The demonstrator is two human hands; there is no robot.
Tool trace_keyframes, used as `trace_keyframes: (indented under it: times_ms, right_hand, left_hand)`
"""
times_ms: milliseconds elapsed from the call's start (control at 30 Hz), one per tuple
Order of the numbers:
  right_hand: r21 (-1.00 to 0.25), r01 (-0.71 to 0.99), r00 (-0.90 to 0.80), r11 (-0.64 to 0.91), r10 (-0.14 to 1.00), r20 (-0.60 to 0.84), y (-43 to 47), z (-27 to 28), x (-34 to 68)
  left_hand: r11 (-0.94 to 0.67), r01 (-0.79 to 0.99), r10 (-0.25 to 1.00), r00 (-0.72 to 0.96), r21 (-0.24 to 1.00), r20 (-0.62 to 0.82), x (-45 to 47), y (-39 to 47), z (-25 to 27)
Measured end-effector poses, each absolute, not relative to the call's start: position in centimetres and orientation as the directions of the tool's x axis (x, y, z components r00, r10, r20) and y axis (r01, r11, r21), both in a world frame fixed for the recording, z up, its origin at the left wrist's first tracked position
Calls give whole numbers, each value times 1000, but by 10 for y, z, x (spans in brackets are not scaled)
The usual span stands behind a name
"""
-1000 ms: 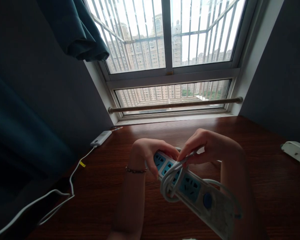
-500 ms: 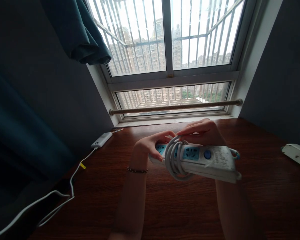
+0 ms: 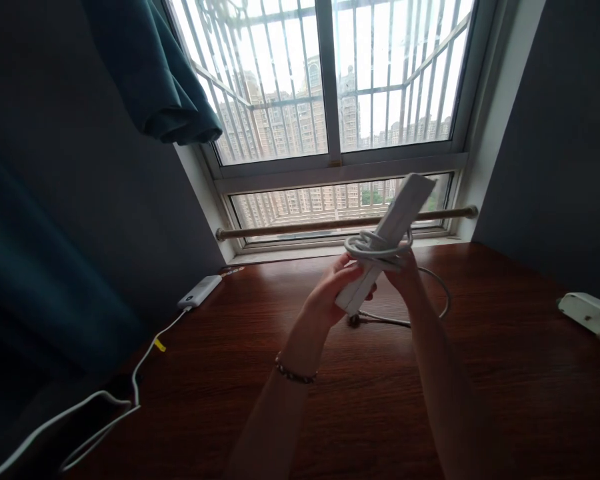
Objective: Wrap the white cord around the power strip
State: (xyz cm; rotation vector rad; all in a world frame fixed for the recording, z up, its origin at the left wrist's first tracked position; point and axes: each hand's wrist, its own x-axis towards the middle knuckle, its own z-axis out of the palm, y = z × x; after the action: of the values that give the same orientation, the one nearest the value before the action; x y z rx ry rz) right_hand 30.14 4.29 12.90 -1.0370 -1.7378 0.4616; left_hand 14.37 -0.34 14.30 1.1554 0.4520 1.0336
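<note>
A white power strip (image 3: 397,217) is held up over the dark wooden table (image 3: 360,393), tilted with its far end toward the window and its back facing me. Its white cord (image 3: 377,248) is coiled around the middle of the strip, and a loose loop of it hangs down to the table on the right. My left hand (image 3: 333,290) grips the strip's lower end. My right hand (image 3: 405,277) is behind the strip at the coil, holding the cord; its fingers are mostly hidden.
A white power bank (image 3: 200,291) lies at the table's back left, with a white cable (image 3: 130,380) trailing off the left edge. Another white power strip (image 3: 587,313) sits at the right edge. A wooden rod (image 3: 290,227) runs along the window sill; a teal curtain (image 3: 165,73) hangs upper left.
Both hands have moved away from me toward the window with the strip. The strip has turned from lying flat with sockets up to tilted up, back side showing.
</note>
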Motion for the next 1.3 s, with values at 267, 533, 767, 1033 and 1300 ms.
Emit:
trace_keyframes:
  times_ms: [267,533,767,1033,1300]
  right_hand:
    - [-687,419,-127,594,787,603,41,129,292]
    - [-687,236,-269,687,726,633,21,138,296]
    - [-643,312,-130,699,702,700,20,140,290]
    - [-421,548,58,723,469,881,24,127,270]
    - [-339,537,94,772,345,934,29,122,262]
  left_hand:
    - [169,-576,884,448,800,136,144,1,147]
    - [202,-638,875,458,744,156,130,5,153]
    - [204,-658,898,421,725,129,131,5,153]
    - [197,-716,922,368,670,123,133,8,151]
    - [250,-705,910,405,664,87,131,12,150]
